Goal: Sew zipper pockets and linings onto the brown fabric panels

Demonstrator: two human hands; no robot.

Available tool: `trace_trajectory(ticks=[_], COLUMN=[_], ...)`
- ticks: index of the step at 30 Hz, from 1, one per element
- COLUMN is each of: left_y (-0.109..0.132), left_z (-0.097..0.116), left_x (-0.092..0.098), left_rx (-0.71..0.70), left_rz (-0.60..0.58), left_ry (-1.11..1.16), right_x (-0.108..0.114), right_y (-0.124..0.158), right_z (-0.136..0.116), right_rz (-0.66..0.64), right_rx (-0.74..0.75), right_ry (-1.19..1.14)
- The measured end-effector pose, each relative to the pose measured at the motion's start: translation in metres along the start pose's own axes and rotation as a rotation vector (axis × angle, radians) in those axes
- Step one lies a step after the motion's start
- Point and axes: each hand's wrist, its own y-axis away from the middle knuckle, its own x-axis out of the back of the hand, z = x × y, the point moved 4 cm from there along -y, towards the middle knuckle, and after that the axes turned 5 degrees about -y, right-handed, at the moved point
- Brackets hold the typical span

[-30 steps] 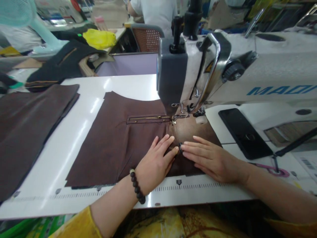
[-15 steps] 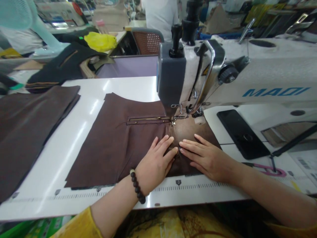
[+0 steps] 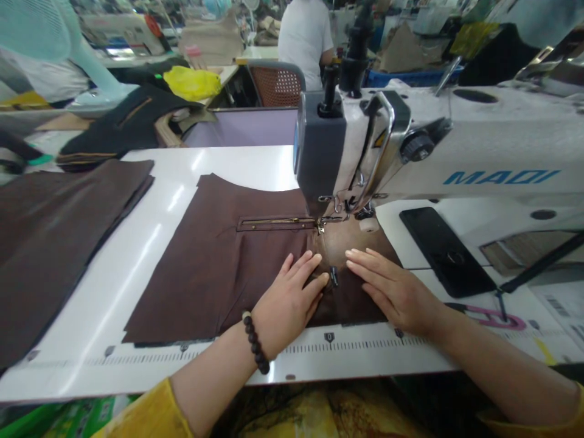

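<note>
A dark brown leather panel lies flat on the white machine table, its right part beneath the sewing machine. Set into the panel is a brass zipper, whose right end meets the presser foot. My left hand rests on the leather in front of the foot, fingers stretched out. To its right, my right hand lies over the panel's right part with its fingers extended. A small dark label shows on the leather between the two hands.
More brown leather pieces are stacked at the left. A black phone and pink-handled snips lie right of the panel. A ruler scale runs along the table's front edge. Behind stand a chair and a person in white.
My right hand has slid right, away from my left hand, uncovering the small dark label. My left hand stays in place on the leather. The view has shifted slightly.
</note>
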Motion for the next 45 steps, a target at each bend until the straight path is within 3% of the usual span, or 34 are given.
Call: trace_trajectory(ticks=[2, 7, 10, 45], left_y=[0.000, 0.001, 0.001, 0.003], left_z=[0.000, 0.000, 0.000, -0.003], left_x=[0.000, -0.001, -0.001, -0.001], left_rx=[-0.002, 0.003, 0.002, -0.004], left_rz=[0.000, -0.016, -0.020, -0.024], left_ry=[0.001, 0.005, 0.006, 0.000], right_x=[0.001, -0.010, -0.013, -0.010], right_y=[0.001, -0.002, -0.004, -0.008], right_z=[0.001, -0.004, -0.005, -0.011], right_rz=[0.018, -0.174, -0.226, -0.234], right_rx=[-0.009, 0.049, 0.028, 0.021], right_ry=[0.000, 0.060, 0.094, 0.091])
